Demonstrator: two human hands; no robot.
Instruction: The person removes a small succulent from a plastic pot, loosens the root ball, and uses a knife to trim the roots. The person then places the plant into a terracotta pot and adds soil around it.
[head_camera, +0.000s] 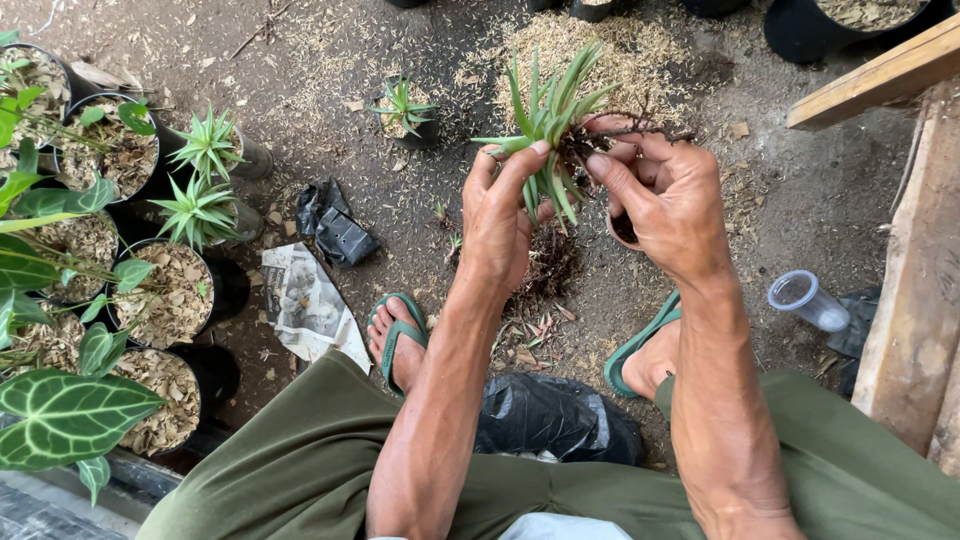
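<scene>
Dirt floor (330, 60) with scattered pots (175, 295)

Green spiky plant (550, 120) with dark brown roots, olive trousers (300, 470), teal sandals (400, 335), black pots (215, 375) of tan husk, dark green leaf (70, 415) with pale veins, glossy black bag (550, 415), clear cup (808, 300)

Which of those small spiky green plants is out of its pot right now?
The spiky plant held up between the left hand and right hand, its dark roots bare. The other spiky plants sit in pots on the ground.

Bare dirt ground (330, 60) strewn with husks, daylight. Wooden planks (915, 300) along right edge. Black pots (160, 295) lining left edge.
</scene>
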